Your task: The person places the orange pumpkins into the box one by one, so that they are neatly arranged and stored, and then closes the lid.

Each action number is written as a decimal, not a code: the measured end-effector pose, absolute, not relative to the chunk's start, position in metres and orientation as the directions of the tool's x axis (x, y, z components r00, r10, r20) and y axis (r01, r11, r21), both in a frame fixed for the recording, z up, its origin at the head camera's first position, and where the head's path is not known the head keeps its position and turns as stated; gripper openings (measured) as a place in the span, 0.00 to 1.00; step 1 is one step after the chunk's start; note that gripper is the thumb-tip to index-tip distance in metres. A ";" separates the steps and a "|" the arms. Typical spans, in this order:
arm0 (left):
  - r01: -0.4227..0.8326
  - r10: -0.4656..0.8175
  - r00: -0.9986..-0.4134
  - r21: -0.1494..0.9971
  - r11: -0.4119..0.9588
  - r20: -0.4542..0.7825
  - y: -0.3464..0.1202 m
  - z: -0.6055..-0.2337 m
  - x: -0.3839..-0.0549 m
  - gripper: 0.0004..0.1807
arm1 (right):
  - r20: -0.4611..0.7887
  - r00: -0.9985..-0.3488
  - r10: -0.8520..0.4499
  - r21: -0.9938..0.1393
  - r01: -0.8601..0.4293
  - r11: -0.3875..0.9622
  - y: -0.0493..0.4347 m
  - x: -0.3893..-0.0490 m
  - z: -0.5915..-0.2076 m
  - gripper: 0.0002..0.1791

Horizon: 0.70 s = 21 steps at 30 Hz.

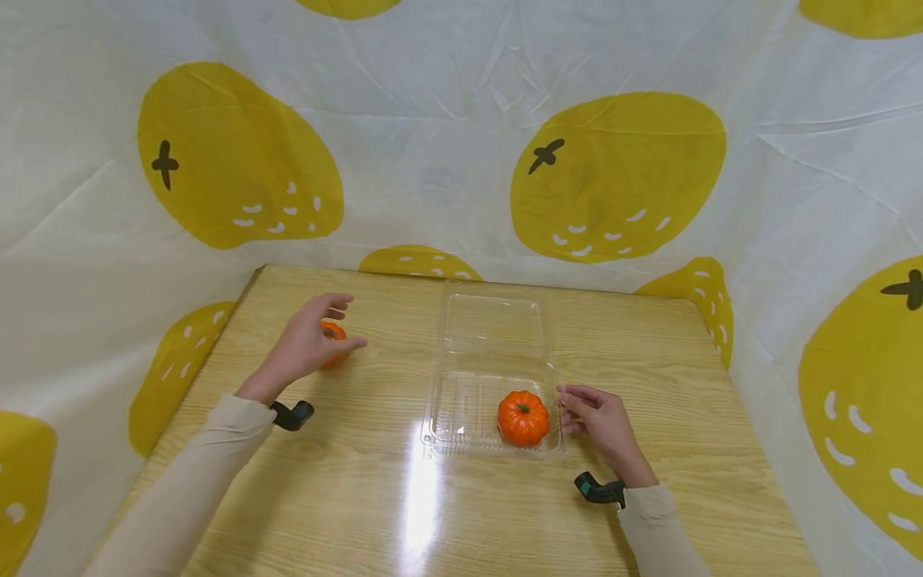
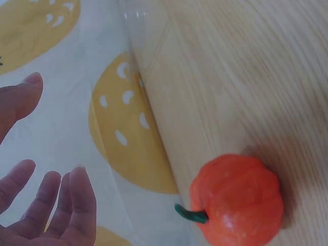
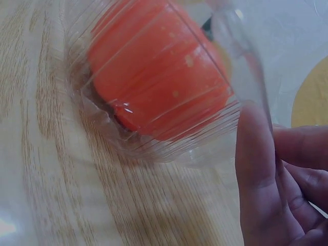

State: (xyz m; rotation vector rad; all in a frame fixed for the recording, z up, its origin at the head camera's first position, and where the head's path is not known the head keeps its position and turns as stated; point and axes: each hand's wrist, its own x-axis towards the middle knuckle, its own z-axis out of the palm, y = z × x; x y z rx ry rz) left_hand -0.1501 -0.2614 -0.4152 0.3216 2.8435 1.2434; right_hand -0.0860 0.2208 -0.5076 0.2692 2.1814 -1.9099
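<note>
A clear plastic clamshell container (image 1: 461, 405) lies on the table with its lid (image 1: 493, 322) folded back. Inside its right half sits an orange pumpkin (image 1: 522, 418) with a green stem. My right hand (image 1: 600, 421) pinches the container's right rim between thumb and fingers, seen close in the right wrist view. On the left, a second orange pumpkin (image 2: 238, 200) stands on the tabletop, partly hidden by my left hand (image 1: 310, 340) in the head view. That hand hovers over it with thumb and fingers spread, and in the left wrist view they appear apart from the pumpkin.
The wood-grain table (image 1: 346, 497) carries a bright glare streak near its front middle. A white curtain (image 1: 433, 176) printed with yellow fruit hangs around the back and both sides. Dark wrist cameras (image 1: 292, 416) are strapped on both wrists.
</note>
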 end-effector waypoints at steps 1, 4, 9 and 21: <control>0.175 0.194 -0.979 0.730 0.661 0.059 -0.264 -0.416 -0.151 0.42 | -0.292 -0.956 -0.012 -0.948 0.287 0.137 0.221 -0.086 -0.508 0.25; 0.158 0.185 -0.982 0.732 0.663 0.045 -0.272 -0.417 -0.152 0.42 | -0.292 -0.956 -0.010 -0.947 0.288 0.142 0.221 -0.086 -0.507 0.24; 0.148 0.178 -0.983 0.717 0.681 0.033 -0.282 -0.421 -0.153 0.42 | -0.295 -0.955 -0.006 -0.945 0.291 0.150 0.221 -0.087 -0.507 0.24; 0.148 0.183 -0.983 0.675 0.723 0.019 -0.309 -0.427 -0.151 0.40 | -0.301 -0.954 -0.014 -0.943 0.295 0.152 0.221 -0.086 -0.506 0.25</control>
